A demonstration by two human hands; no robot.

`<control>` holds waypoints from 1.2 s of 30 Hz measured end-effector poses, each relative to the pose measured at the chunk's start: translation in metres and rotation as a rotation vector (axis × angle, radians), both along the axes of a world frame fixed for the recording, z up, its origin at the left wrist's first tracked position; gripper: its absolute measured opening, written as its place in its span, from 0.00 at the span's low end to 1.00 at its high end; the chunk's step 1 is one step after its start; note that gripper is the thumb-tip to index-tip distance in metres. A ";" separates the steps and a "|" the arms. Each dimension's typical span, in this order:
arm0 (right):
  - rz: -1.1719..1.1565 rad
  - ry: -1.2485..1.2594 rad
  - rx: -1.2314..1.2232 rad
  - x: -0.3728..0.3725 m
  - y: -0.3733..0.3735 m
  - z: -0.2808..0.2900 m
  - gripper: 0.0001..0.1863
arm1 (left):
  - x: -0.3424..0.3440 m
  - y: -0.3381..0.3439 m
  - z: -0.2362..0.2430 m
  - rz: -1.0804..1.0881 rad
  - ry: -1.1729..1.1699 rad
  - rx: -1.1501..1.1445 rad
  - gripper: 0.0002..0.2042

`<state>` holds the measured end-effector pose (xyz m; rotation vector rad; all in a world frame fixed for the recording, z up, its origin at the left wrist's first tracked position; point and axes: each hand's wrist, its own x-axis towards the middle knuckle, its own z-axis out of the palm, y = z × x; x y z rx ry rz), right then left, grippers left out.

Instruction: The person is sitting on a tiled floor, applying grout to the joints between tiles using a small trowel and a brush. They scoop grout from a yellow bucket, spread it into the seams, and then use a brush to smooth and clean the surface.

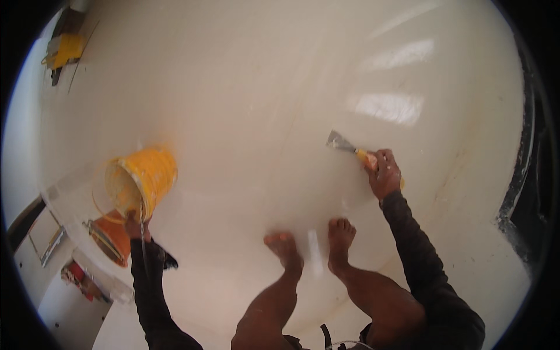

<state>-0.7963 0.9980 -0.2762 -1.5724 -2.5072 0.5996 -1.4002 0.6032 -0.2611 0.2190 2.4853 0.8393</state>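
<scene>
Left hand [138,226] curled, right hand [385,175] clenched

A single fisheye camera, the left of a side-by-side pair worn on the person's head, gives this view. It looks steeply down over the wearer's own body, so the pale glossy floor [251,87] fills most of the frame. The legs [265,318] rise toward the lens at bottom centre, with the bare feet [343,236] pointing up the picture. The forearms [417,245] come in from the lower edge; the left hand [138,226] sits at lower left and the right hand [385,175] right of centre, both at arm's length. Dark edging [526,146] bends along the right rim.
</scene>
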 end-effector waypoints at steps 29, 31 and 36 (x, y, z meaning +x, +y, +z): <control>-0.492 0.763 -0.151 -0.049 0.110 0.260 0.32 | 0.035 0.152 0.149 0.134 -0.452 0.795 0.29; -0.514 0.870 -0.123 -0.058 0.098 0.261 0.32 | 0.040 0.172 0.087 0.100 -0.487 0.876 0.29; -0.522 0.931 -0.273 -0.061 0.099 0.284 0.22 | 0.059 0.228 0.064 -0.003 -0.463 0.887 0.29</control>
